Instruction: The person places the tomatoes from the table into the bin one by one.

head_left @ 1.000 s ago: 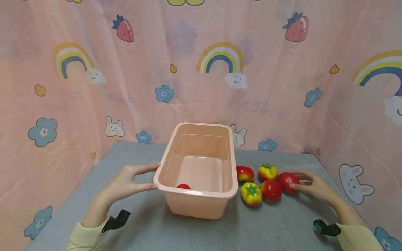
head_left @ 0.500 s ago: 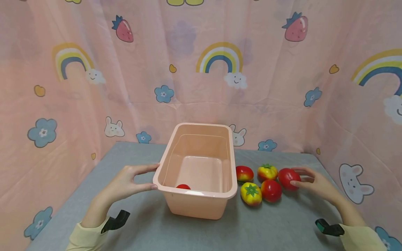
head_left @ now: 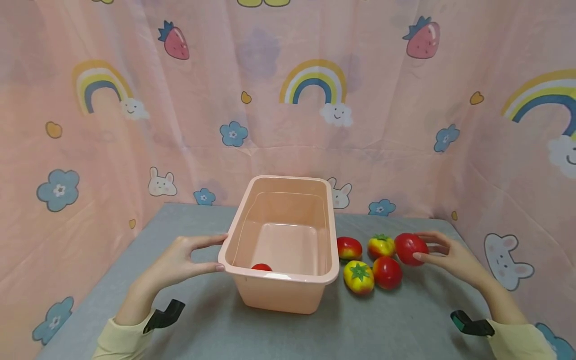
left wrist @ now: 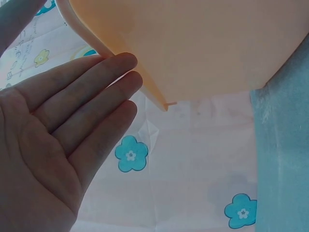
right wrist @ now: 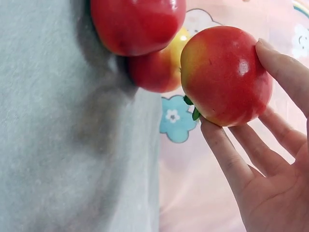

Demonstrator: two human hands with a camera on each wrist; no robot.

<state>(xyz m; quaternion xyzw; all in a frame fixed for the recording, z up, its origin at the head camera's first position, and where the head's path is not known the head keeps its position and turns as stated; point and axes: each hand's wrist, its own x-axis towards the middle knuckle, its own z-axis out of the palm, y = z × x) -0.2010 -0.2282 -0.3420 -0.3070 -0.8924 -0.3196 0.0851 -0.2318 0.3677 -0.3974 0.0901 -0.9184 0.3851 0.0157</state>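
Observation:
A peach-coloured plastic basin (head_left: 281, 295) stands in the middle of the table, with a red tomato (head_left: 262, 267) partly visible behind its near rim. My left hand (head_left: 173, 265) touches the basin's left rim, its fingers straight in the left wrist view, where the basin wall (left wrist: 203, 48) rises beside the fingertips. Between thumb and fingers, my right hand (head_left: 454, 257) holds a large red tomato (head_left: 410, 249) just above the table. Green leaves show under this tomato (right wrist: 227, 77) in the right wrist view.
Right of the basin lie a red-and-yellow tomato (head_left: 349, 248), two yellow ones with green tops, one near (head_left: 360, 277) and one farther back (head_left: 381, 246), and a red tomato (head_left: 388, 273). A pink patterned curtain (head_left: 270, 125) hangs around the grey table (head_left: 198, 320).
My right hand has lifted the red tomato slightly off the table, up and a little to the left. The left hand and the basin have stayed in place.

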